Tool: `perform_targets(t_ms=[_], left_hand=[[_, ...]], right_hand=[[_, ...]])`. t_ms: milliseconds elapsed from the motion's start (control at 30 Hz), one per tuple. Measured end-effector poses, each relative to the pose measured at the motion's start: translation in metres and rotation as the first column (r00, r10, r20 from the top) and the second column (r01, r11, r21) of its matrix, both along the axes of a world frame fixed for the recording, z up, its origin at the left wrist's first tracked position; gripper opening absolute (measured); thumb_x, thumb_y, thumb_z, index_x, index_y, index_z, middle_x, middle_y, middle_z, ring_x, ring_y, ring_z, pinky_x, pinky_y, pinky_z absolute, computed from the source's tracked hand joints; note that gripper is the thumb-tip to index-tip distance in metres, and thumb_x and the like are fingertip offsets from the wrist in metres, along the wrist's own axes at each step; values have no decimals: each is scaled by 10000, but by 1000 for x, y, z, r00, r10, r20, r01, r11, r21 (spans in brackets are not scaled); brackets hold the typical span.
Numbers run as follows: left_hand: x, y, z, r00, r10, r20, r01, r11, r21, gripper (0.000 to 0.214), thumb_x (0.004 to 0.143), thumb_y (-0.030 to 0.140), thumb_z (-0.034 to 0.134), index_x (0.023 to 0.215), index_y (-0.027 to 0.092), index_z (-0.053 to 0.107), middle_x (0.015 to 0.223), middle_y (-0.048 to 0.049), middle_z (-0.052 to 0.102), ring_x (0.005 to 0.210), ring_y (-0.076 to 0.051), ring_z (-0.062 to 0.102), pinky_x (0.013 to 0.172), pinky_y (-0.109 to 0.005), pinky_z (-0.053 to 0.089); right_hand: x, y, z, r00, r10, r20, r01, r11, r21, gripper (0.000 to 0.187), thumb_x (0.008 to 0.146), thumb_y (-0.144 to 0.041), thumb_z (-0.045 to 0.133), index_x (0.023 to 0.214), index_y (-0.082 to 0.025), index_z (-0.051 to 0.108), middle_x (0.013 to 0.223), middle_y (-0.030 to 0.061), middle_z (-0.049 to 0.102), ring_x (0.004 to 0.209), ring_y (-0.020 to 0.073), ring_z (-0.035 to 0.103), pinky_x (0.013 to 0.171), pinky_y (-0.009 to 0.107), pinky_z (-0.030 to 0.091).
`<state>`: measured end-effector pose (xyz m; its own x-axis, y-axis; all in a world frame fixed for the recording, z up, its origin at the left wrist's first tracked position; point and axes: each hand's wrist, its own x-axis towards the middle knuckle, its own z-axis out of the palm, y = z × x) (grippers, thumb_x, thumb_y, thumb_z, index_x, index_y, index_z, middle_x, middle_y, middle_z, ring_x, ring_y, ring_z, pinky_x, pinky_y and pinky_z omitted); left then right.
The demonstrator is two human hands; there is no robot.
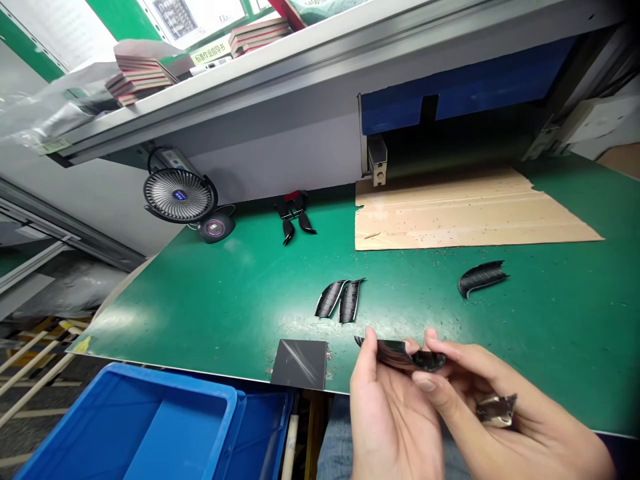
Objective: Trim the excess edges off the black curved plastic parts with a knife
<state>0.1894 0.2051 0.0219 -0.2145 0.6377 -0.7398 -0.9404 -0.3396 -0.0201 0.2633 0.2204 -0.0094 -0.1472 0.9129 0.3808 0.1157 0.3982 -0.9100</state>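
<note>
Hands (pixel 400 427) on black strip (pixel 393 353), tip left

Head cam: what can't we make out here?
Black curved strip: middle hidden by fingers of left hand and right hand.
Shiny piece: partly hidden by right-hand fingers; kind unclear.
Blue crate: cut off by bottom edge.
Poster: cut off by top edge; text too small.

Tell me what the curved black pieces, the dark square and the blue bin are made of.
The curved black pieces look like thin moulded plastic, glossy, with a ribbed face and pale edges; the look leaves it open. The dark square seems a smooth plastic or glass sheet, given its glare streak. The blue bin looks like moulded plastic, matt, with a thick rounded rim.
</note>
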Motion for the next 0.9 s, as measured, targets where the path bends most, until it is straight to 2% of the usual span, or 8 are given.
perform_targets(t_ms=[167,267,333,400,567,667,800,900], left_hand=[[2,1,-2,1000,-18,-15,18,999,-29,337,936,332,385,755,129,584,623,-67,545,755,-240,638,775,-383,547],[0,4,-15,984,-40,-171,38,999,-17,287,924,334,434,741,143,544,698,-63,549,804,-225,625,813,-378,527],[-7,7,-27,901,-74,-427,66,997,-34,174,884,308,539,806,153,536,802,-50,557,823,-185,602,828,-339,508],[-18,10,-39,739,-107,-665,43,993,-112,191,821,267,649,948,185,533,904,-29,544,869,-146,573,851,-283,474],[-34,17,-52,456,-223,-862,-3,968,-252,397,774,288,707,1114,243,509,1025,-27,496,1032,-137,514,924,-227,384],[-26,19,-51,384,-277,-881,36,958,-286,380,776,317,697,1100,234,518,1028,-34,499,1035,-144,518,917,-219,371],[-9,18,-47,306,-323,-896,110,946,-304,347,793,325,672,1086,232,510,1103,-47,494,1134,-161,488,960,-218,339],[0,16,-42,297,-286,-911,148,956,-252,417,762,311,707,1110,221,495,1178,-72,473,1198,-198,458,1025,-269,327]], right_hand=[[5,-1,-2,999,-22,34,24,997,-77,211,761,-249,722,951,-325,671,863,-55,697,609,110,623,449,139,469],[16,9,-10,993,90,72,-82,992,-100,174,780,-357,698,930,-274,672,834,-21,700,621,132,639,450,144,476],[26,24,-22,965,211,158,-189,972,-140,193,808,-418,652,890,-244,657,756,-17,683,599,136,633,463,154,480],[38,44,-39,911,257,323,-207,962,-180,222,843,-450,594,872,-231,619,671,-29,639,548,126,595,472,175,466],[63,93,-75,692,57,720,-29,998,-51,277,864,-509,511,814,-237,529,564,-40,527,475,151,474,466,247,369],[75,121,-78,667,-3,745,9,1000,-4,281,864,-509,508,862,-236,575,717,6,611,574,179,550,499,270,379],[87,181,-73,669,-108,735,82,994,73,264,907,-376,486,1061,-193,597,1137,87,598,948,230,586,775,345,449],[91,230,-73,666,-38,745,27,999,27,253,892,-315,566,1091,-164,599,1130,85,603,989,208,575,865,384,450]])
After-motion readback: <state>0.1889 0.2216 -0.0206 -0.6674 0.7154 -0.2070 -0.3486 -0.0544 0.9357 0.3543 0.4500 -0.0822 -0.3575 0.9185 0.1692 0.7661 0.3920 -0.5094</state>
